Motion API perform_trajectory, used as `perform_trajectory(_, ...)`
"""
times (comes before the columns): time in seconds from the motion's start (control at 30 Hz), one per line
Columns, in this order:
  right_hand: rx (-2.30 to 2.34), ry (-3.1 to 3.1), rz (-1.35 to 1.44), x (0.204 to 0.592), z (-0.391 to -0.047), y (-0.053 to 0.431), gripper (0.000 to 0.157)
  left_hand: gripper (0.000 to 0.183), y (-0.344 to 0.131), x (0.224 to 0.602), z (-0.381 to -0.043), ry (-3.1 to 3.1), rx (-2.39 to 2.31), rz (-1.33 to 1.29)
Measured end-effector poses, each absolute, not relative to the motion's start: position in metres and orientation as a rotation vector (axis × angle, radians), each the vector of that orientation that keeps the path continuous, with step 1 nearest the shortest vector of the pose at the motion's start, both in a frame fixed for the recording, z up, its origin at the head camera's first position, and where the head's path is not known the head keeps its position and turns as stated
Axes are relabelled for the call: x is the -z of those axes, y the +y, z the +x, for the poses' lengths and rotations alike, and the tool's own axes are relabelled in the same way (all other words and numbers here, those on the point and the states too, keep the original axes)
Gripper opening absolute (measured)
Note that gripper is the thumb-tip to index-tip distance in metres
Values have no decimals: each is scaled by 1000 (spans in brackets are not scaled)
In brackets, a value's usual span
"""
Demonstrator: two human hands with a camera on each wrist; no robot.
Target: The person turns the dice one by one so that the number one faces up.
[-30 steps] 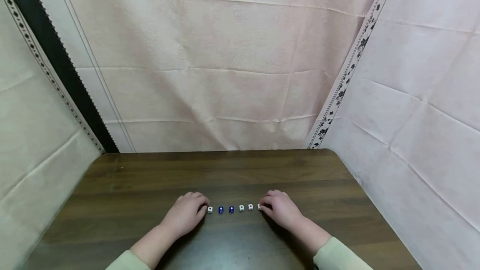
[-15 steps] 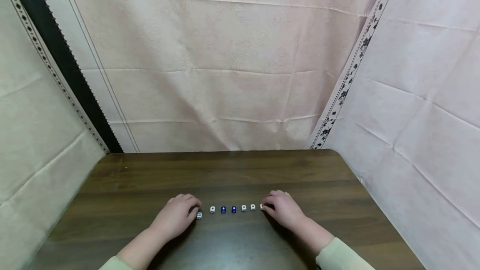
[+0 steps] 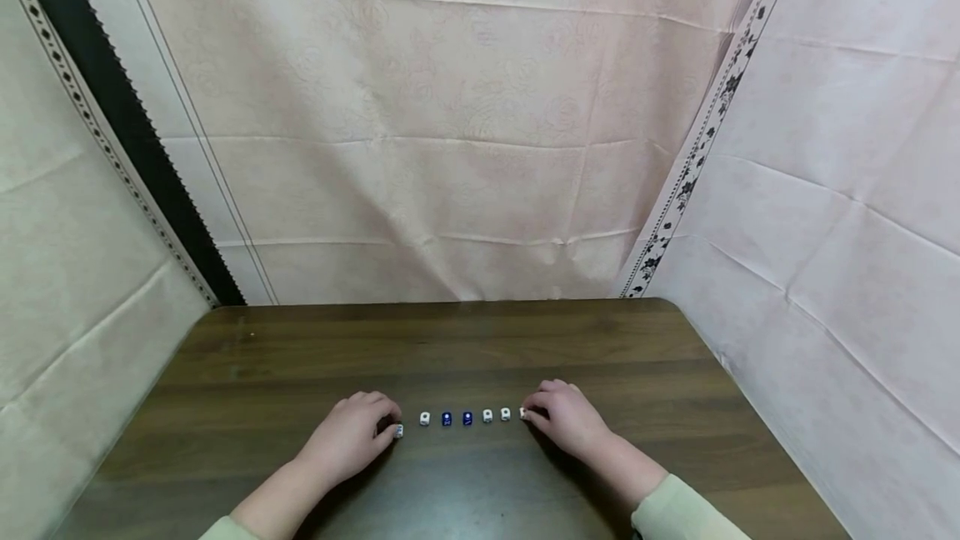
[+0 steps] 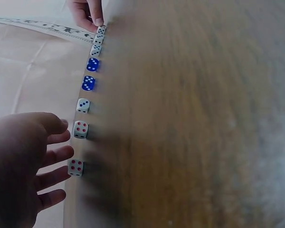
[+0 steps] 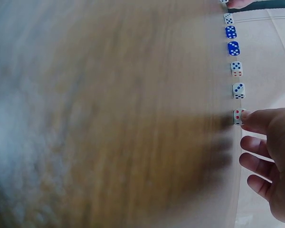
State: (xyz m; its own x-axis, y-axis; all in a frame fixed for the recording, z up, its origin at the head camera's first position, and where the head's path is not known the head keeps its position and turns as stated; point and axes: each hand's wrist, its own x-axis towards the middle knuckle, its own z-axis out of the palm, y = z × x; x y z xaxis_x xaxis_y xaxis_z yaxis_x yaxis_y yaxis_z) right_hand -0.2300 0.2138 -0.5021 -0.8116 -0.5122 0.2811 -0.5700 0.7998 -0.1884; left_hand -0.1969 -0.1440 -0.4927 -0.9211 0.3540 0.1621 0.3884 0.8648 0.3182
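A row of small dice runs across the brown table, mostly white with two blue dice (image 3: 457, 419) among them. At the row's left end is my left hand (image 3: 348, 438), its thumb close by a white die (image 3: 399, 431). In the left wrist view, its fingers are spread and relaxed beside two red-spotted white dice (image 4: 80, 129), gripping neither; one of these is hidden in the head view. My right hand (image 3: 564, 417) pinches the row's rightmost white die (image 5: 238, 116) between thumb and forefinger, the forefinger mostly hidden behind it.
The wooden table (image 3: 450, 348) has rounded far corners. Pale cloth (image 3: 450, 148) hangs behind and on both sides, with a dark strip (image 3: 127, 107) at the left and a patterned border (image 3: 697, 132) at the right.
My left hand has shifted left, bringing a white die into view beside its thumb. Its thumb and forefinger have since parted slightly. The right hand has kept its place at the rightmost die.
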Motion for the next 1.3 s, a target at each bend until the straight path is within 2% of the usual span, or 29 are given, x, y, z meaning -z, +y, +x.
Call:
perform_trajectory(0.17,-388,-2777,844,502,-230,214,7,13,-144,496,-196,-2943,537,-594)
perform_trajectory(1.3,-373,-2770,849,502,-230,214,7,5,-142,498,-205,-2960,515,-572)
